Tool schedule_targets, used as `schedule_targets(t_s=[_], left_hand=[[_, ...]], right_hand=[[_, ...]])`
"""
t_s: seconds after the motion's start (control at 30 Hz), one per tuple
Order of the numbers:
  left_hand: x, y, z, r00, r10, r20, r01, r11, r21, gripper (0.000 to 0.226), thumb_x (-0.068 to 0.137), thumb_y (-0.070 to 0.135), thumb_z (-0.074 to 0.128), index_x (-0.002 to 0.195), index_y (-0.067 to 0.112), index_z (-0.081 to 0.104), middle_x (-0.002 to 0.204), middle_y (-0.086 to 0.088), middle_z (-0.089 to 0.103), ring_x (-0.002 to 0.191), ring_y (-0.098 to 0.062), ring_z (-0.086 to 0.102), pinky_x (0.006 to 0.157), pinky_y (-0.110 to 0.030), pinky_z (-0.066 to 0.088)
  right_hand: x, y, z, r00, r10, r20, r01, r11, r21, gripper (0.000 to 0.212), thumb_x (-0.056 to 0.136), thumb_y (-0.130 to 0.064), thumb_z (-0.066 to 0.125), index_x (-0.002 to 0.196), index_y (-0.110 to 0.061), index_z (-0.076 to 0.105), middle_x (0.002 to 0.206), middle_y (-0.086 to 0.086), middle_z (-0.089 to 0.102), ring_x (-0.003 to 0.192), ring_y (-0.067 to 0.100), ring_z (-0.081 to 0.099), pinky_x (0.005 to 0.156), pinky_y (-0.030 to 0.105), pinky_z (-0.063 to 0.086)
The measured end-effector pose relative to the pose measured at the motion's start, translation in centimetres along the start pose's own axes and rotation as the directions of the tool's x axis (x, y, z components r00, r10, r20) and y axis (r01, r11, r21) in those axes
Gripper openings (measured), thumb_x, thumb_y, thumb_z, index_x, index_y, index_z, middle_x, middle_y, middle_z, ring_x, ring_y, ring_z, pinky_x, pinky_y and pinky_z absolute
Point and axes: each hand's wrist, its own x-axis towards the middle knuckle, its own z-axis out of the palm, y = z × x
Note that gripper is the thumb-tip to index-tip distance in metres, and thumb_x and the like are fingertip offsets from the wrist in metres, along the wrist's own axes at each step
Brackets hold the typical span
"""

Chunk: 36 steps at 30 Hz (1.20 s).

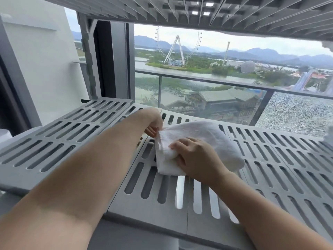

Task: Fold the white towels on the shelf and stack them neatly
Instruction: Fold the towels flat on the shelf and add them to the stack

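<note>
A small white towel point(203, 134) lies partly folded on the grey slotted shelf point(72, 134), near its middle. My left hand point(153, 123) pinches the towel's upper left corner. On the near part of the towel rests my right hand point(196, 156), its fingers curled round the folded edge on the left side. A bit of another white towel point(328, 134) shows at the right edge of the view.
A second grey slotted shelf point(216, 13) hangs close overhead, with white cloth point(328, 46) at its right end. Behind the shelf stand a dark window frame point(115, 60) and a glass balcony railing point(198, 78). A white wall is at the left.
</note>
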Motion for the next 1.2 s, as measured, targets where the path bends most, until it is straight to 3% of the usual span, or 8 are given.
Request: schedule_targets(t_s=[0.17, 0.43, 0.53, 0.67, 0.8, 0.93, 1.07, 1.2], left_hand=[[-2.0, 0.4, 0.9, 0.99, 0.138, -0.041, -0.132, 0.983, 0.125, 0.047, 0.088, -0.002, 0.058, 0.134, 0.01, 0.059, 0.129, -0.01, 0.059, 0.092, -0.02, 0.061, 0.083, -0.034, 0.059], [-6.8, 1.2, 5.8, 0.933, 0.355, 0.063, -0.347, 0.932, -0.105, 0.092, 0.075, -0.022, 0.053, 0.143, 0.039, 0.04, 0.143, -0.018, 0.042, 0.101, -0.026, 0.062, 0.076, -0.043, 0.062], [-8.6, 1.7, 7.9, 0.918, 0.387, 0.09, -0.385, 0.922, -0.043, 0.081, 0.077, -0.019, 0.047, 0.14, 0.033, 0.052, 0.141, -0.024, 0.042, 0.071, -0.014, 0.051, 0.055, -0.026, 0.052], [-10.7, 2.0, 9.4, 0.928, 0.369, 0.047, -0.371, 0.928, 0.035, 0.068, 0.079, -0.008, 0.046, 0.133, 0.03, 0.063, 0.118, -0.005, 0.056, 0.07, -0.011, 0.055, 0.049, -0.017, 0.048], [-12.2, 2.3, 10.0, 0.945, 0.325, 0.036, -0.319, 0.94, -0.118, 0.028, 0.089, 0.008, 0.063, 0.115, 0.011, 0.073, 0.116, 0.001, 0.06, 0.099, -0.015, 0.06, 0.063, -0.029, 0.061], [-12.7, 2.6, 10.5, 0.921, 0.35, -0.174, -0.32, 0.931, 0.177, 0.035, 0.093, 0.046, 0.062, 0.089, 0.013, 0.072, 0.085, 0.002, 0.062, 0.072, -0.016, 0.058, 0.063, -0.029, 0.053], [-12.0, 3.8, 11.5, 0.762, 0.532, -0.368, -0.321, 0.805, 0.5, 0.035, 0.095, 0.047, 0.055, 0.118, 0.023, 0.064, 0.146, -0.009, 0.045, 0.138, -0.029, 0.038, 0.111, -0.047, 0.038], [-9.8, 5.3, 11.8, 0.684, 0.687, -0.246, -0.463, 0.669, 0.582, 0.054, 0.1, 0.05, 0.044, 0.149, 0.027, 0.04, 0.162, -0.005, 0.029, 0.151, -0.025, 0.02, 0.122, -0.046, 0.02]], right_hand=[[-2.6, 2.0, -0.8, 0.982, 0.169, -0.079, -0.168, 0.985, 0.028, 0.014, 0.076, -0.001, 0.066, 0.084, -0.013, 0.066, 0.086, 0.0, 0.065, 0.084, 0.027, 0.062, 0.079, 0.039, 0.045], [-8.0, 5.7, -3.6, 0.857, 0.488, -0.166, -0.449, 0.865, 0.222, 0.027, 0.077, 0.011, 0.058, 0.074, -0.01, 0.074, 0.108, 0.004, 0.067, 0.107, 0.026, 0.061, 0.089, 0.027, 0.045], [-9.9, 6.3, -4.7, 0.77, 0.636, -0.042, -0.568, 0.715, 0.408, 0.038, 0.08, 0.007, 0.051, 0.076, -0.017, 0.08, 0.113, -0.003, 0.063, 0.116, 0.018, 0.057, 0.091, 0.011, 0.034], [-11.5, 6.4, -6.3, 0.617, 0.772, 0.15, -0.685, 0.433, 0.586, 0.04, 0.075, -0.008, 0.046, 0.072, -0.027, 0.081, 0.115, -0.006, 0.071, 0.102, 0.01, 0.062, 0.089, 0.026, 0.05], [-12.0, 5.9, -6.6, 0.554, 0.812, 0.182, -0.776, 0.426, 0.465, 0.03, 0.088, -0.033, 0.05, 0.074, -0.014, 0.07, 0.067, -0.007, 0.066, 0.066, 0.018, 0.06, 0.057, 0.031, 0.042], [-12.2, 5.3, -5.7, 0.609, 0.758, 0.233, -0.773, 0.502, 0.387, 0.014, 0.095, -0.027, 0.046, 0.106, -0.019, 0.044, 0.092, 0.006, 0.057, 0.084, 0.028, 0.053, 0.073, 0.038, 0.038], [-12.0, 5.0, -5.5, 0.637, 0.726, 0.259, -0.763, 0.546, 0.347, 0.038, 0.098, -0.016, 0.032, 0.136, -0.017, 0.036, 0.123, 0.022, 0.058, 0.108, 0.038, 0.05, 0.085, 0.044, 0.037], [-11.6, 5.3, -5.8, 0.615, 0.717, 0.327, -0.787, 0.534, 0.308, 0.059, 0.096, -0.013, 0.034, 0.154, -0.016, 0.025, 0.143, 0.022, 0.048, 0.13, 0.037, 0.042, 0.106, 0.042, 0.034]])
